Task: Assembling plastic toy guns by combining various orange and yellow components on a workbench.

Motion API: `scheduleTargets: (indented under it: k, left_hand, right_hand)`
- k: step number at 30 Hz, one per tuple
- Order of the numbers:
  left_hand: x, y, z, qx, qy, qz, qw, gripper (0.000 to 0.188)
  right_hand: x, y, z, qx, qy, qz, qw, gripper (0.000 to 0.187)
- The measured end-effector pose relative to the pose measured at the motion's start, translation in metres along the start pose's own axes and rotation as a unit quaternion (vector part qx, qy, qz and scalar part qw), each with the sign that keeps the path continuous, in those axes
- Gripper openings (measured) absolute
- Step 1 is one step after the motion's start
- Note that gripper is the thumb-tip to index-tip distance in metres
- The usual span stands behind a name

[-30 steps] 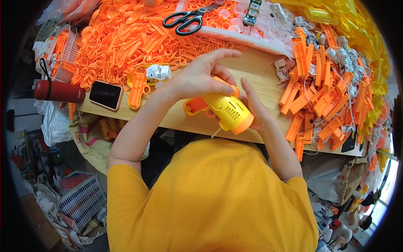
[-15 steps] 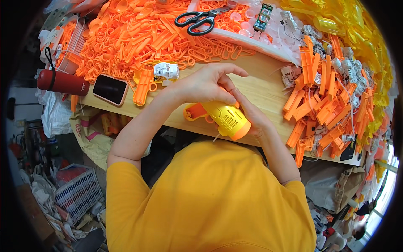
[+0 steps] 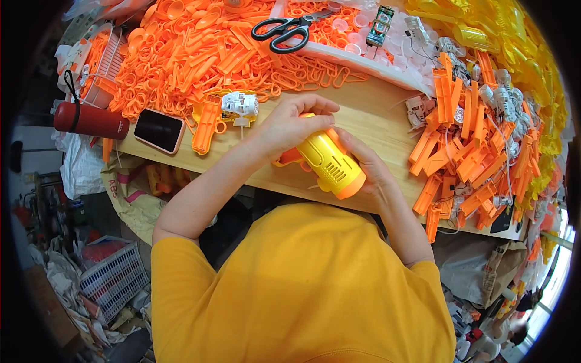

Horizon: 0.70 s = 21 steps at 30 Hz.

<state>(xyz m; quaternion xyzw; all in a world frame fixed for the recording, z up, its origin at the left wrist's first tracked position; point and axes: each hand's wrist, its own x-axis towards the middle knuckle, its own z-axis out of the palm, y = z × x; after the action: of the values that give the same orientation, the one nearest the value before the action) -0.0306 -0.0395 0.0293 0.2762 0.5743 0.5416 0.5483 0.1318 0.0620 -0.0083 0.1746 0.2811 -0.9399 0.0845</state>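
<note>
A yellow plastic toy gun point(image 3: 331, 164) with slotted vents and an orange ring at its near end is between my hands, over the table's front edge. Its orange handle part sticks out to the left, partly hidden. My left hand point(image 3: 293, 126) is curled over the far end, thumb and fingers closed on it. My right hand point(image 3: 366, 158) wraps the right side, its fingers mostly hidden behind the yellow body. On the table to the left lies an opened toy gun half point(image 3: 207, 125), orange and yellow, with a white mechanism point(image 3: 239, 104) in it.
A heap of orange parts point(image 3: 181, 54) covers the back left. Scissors point(image 3: 289, 31) lie on it beside a white tray point(image 3: 363, 59). Orange handles with wired white units point(image 3: 472, 145) pile up at right, yellow shells point(image 3: 526, 54) behind. A phone point(image 3: 159, 130) and red flask point(image 3: 91, 119) are left.
My left hand has drawn its fingers in around the toy gun's far end. The toy gun has tilted and shifted slightly to the right, its handle part now more covered.
</note>
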Motion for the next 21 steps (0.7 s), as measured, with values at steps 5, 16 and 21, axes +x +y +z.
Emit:
scheduleTargets:
  k: [5,16,21]
  left_hand:
    - [-0.006,-0.003,0.004,-0.024,0.054,0.075,0.995,0.034]
    - [-0.011,0.023,-0.077,-0.003,0.251,0.273,0.929,0.025]
    - [-0.038,0.027,-0.261,0.253,0.606,0.295,0.694,0.016]
  right_hand:
    - [-0.001,0.002,0.024,-0.136,0.08,-0.076,0.985,0.059]
    - [-0.006,0.005,0.02,-0.082,0.044,-0.169,0.981,0.067]
    - [-0.02,-0.006,0.007,-0.031,0.052,-0.184,0.981,0.065]
